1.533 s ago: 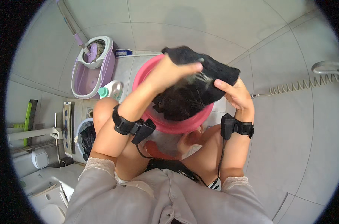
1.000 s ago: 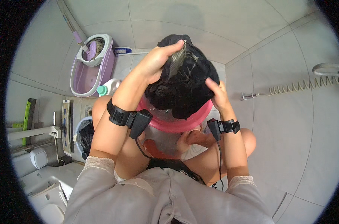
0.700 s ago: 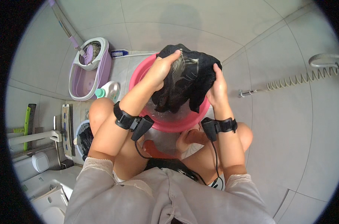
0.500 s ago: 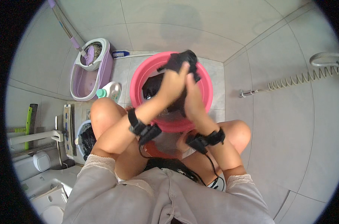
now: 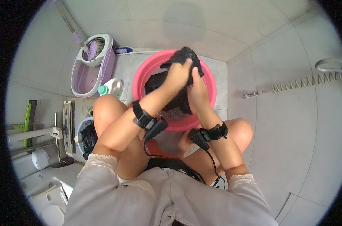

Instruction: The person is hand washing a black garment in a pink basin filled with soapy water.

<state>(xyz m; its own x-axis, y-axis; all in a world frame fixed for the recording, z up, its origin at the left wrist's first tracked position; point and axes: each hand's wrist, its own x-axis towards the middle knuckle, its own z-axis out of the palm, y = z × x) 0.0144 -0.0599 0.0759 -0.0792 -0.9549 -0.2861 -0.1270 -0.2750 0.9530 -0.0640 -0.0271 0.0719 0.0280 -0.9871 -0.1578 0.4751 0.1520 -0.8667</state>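
A wet-looking black cloth garment (image 5: 184,54) is bunched up over the far side of a pink basin (image 5: 138,81). My left hand (image 5: 177,76) is closed on it, thumb pointing away from me. Close beside, my right hand (image 5: 198,93) grips the same garment, its thumb up near the left thumb. Part of the cloth hangs between and below the hands. More black cloth lies in the basin, with some bubbly water at its near side. Most of my fingers are hidden behind the hands and the cloth.
Left of the basin stand a bottle with a green cap (image 5: 112,87) and a purple mop bucket (image 5: 110,64) holding a mop. A blue brush (image 5: 124,49) lies by the far wall. A coiled shower hose (image 5: 306,83) hangs at right. A lined bin (image 5: 89,136) sits by my left knee.
Both hands keep their hold on the black garment and shift only slightly. The motion blur on them has lessened, and the bunched cloth has tilted a little to the left.
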